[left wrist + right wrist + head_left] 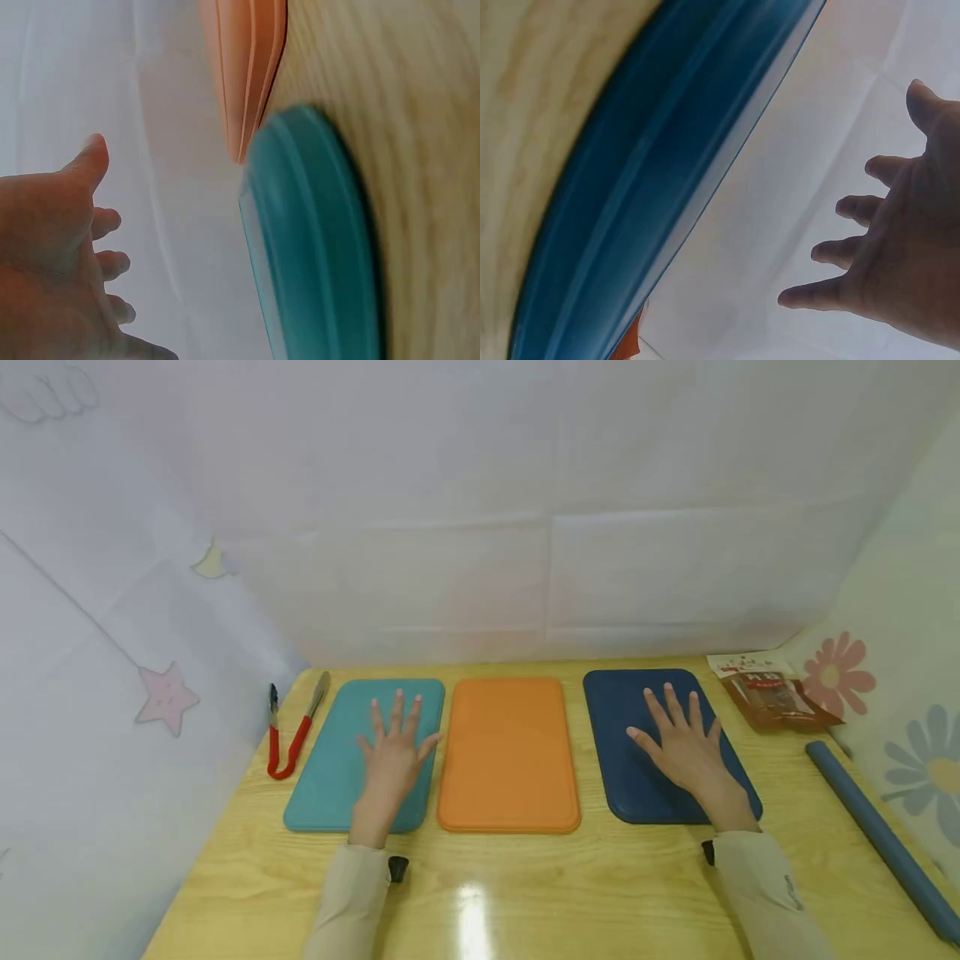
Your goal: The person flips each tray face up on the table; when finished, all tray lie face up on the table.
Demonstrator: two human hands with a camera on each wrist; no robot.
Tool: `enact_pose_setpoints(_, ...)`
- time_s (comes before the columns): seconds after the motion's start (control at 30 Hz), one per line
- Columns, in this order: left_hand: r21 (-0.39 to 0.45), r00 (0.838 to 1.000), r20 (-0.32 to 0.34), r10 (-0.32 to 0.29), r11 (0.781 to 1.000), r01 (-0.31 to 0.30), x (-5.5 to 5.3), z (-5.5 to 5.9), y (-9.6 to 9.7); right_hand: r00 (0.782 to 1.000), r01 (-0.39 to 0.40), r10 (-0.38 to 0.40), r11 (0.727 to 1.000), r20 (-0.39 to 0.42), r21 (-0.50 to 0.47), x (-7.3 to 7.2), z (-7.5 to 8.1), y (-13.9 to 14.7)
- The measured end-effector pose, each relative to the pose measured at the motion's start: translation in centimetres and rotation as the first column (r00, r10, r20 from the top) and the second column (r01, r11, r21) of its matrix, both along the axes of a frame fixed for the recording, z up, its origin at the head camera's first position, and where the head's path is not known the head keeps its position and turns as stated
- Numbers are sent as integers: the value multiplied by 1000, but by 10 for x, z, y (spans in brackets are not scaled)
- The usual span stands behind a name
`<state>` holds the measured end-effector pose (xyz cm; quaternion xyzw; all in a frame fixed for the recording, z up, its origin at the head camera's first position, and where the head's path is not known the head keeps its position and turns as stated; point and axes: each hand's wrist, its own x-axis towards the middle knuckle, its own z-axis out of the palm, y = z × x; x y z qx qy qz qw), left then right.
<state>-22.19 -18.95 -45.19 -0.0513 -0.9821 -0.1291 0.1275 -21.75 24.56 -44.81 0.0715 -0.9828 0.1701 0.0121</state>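
My left hand (392, 758) is spread over the teal lidded box (330, 777), fingers straight and apart. In the left wrist view that hand (52, 255) hangs clear of the teal box (307, 240), holding nothing. On the other side, my right hand (686, 752) spreads its fingers over the navy box (630, 777). The right wrist view has this hand (900, 240) apart from the navy box (645, 165), with nothing in it. Between the two lies an orange box (510, 756), which neither hand touches. All three tops look closed, so any contents are hidden.
Red-handled tongs (288, 752) lie left of the teal box. At the back right rests a brown snack packet (772, 693), and a long grey-blue roll (877, 835) runs along the right edge. Printed cloth walls (450, 577) stand behind and beside the wooden table (540, 893).
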Motion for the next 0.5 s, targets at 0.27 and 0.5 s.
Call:
enact_pose_setpoints(0.27,-60,996,19,-83,995,84,5,6,36,1000,-3,3,998,-4,61,4,-7,14)
enact_pose_setpoints(0.5,-99,984,-14,-175,980,173,7,9,78,1000,-23,24,993,-11,115,1,-13,27)
